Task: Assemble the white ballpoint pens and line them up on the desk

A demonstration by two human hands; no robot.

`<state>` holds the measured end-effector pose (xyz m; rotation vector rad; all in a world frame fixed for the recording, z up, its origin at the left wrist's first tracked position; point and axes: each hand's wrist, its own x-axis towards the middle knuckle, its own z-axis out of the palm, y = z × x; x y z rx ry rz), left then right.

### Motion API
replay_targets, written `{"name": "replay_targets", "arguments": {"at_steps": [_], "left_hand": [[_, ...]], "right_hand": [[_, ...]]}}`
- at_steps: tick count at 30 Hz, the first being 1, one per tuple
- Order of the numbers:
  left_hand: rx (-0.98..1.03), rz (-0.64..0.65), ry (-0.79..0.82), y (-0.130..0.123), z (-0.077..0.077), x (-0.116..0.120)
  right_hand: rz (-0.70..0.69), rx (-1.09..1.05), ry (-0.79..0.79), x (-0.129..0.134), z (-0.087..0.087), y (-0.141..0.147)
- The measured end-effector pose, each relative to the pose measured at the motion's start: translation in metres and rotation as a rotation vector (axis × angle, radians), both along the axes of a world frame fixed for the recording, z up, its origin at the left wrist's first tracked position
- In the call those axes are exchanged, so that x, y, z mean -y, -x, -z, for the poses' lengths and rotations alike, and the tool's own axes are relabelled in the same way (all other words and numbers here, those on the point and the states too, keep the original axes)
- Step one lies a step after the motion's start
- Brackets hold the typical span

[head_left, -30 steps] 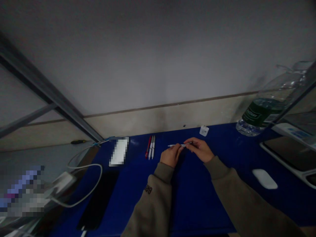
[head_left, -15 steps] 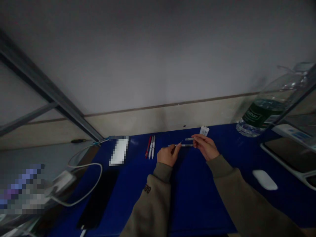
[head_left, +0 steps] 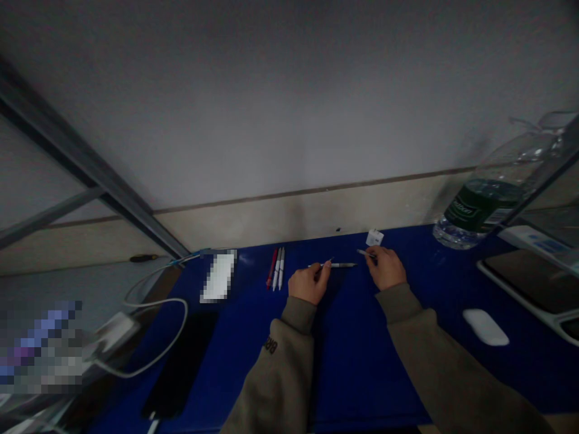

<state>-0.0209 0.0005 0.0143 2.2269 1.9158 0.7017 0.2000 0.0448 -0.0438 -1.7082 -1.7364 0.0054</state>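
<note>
Okay, so here's where we're at: our left hand (head_left: 309, 284) has its fingers curled in, pinching a slim white pen barrel (head_left: 337, 265) that sticks out sideways past the fingertips toward the right hand. Our right hand (head_left: 386, 268) is closed too, with its fingertips pinching a short thin grey rod (head_left: 365, 253). It's too small to say exactly what that is. Its end points toward the barrel's tip, close but not touching.

Both hands are over a blue tabletop (head_left: 362, 374). Just past the right fingertips sits a little white plug charger (head_left: 374, 238). Close to the left of the left fingers, three pens (head_left: 275, 268) lie side by side, one red and two white. Further left of those fingers there's a blurred-out white object (head_left: 218, 277), and below that a black slab (head_left: 181, 361), can't tell what it is. A white cable (head_left: 154, 343) loops around well left of our fingers. Well to the right of the right fingers we've got a big plastic water bottle (head_left: 479, 211) with a green label, and a white computer mouse (head_left: 486, 327) lower down.
</note>
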Motion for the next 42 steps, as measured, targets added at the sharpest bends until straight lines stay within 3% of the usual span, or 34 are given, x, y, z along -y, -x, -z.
{"name": "replay_targets", "arguments": {"at_steps": [5,10,12,14,18,24,29,36,42], "left_hand": [[-0.055,0.001,0.002,-0.003,0.000,0.001],[-0.108,0.016,0.035,-0.005,-0.001,0.002],[-0.136,0.029,0.059,-0.006,-0.001,0.003],[-0.160,0.053,0.070,-0.007,0.000,0.003],[-0.207,0.104,0.085,-0.011,0.003,0.004],[-0.227,0.212,0.085,-0.017,0.009,0.007],[-0.152,0.229,0.048,-0.019,0.010,0.007],[-0.025,0.223,0.004,-0.014,0.007,0.005],[0.046,0.201,0.035,0.000,0.004,-0.006]], "right_hand": [[-0.055,0.017,-0.008,0.000,-0.001,-0.002],[-0.135,-0.136,-0.140,0.009,-0.021,0.016],[-0.238,-0.317,-0.073,0.016,-0.031,0.028],[-0.410,-0.482,0.095,0.024,-0.038,0.039],[-0.567,-0.535,0.231,0.034,-0.044,0.056],[-0.620,-0.504,0.209,0.036,-0.044,0.064],[-0.616,-0.560,0.236,0.032,-0.038,0.062],[-0.572,-0.826,0.339,0.025,-0.028,0.058],[-0.526,-0.944,0.287,0.019,-0.032,0.045]]}}
